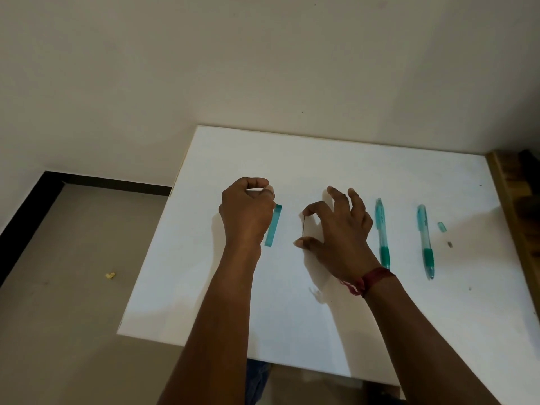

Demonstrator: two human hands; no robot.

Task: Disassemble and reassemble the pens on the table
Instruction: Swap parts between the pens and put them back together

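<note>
— What is the thin thing at mid-table?

— A dark refill (304, 226), pinched end to end by the right hand (339, 229): forefinger on the far tip, thumb on the near one, other fingers spread. Its long axis runs near to far; which end writes, I cannot tell. It looks light, slender and easily bent, so the ends seem the safest hold.

— And the left hand (247, 211)?

— Curled beside a teal barrel (274, 225) lying flat, also near-to-far. Whether it holds anything, I cannot tell. Two whole pens (382, 232) lie right, tips near.
</note>
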